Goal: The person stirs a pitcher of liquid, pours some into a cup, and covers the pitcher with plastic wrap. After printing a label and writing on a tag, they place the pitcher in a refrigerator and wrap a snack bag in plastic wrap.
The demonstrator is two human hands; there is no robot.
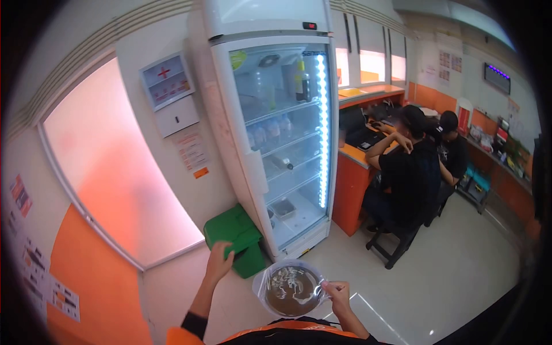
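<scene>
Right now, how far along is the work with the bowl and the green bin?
Done: the film-covered bowl is already near the bin. In hand: the right hand holds the bowl's rim; the left hand touches the bin lid. Left: the lid looks shut, and brown liquid is in the bowl.

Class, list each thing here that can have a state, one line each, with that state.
White glass-door fridge: door shut, light on.
Green plastic bin: lid looks down.
Left hand: on the bin lid, grip unclear.
Round bowl of brown food: covered with clear film.
Right hand: pinching the bowl's rim.
White first-aid wall cabinet: shut.
</scene>
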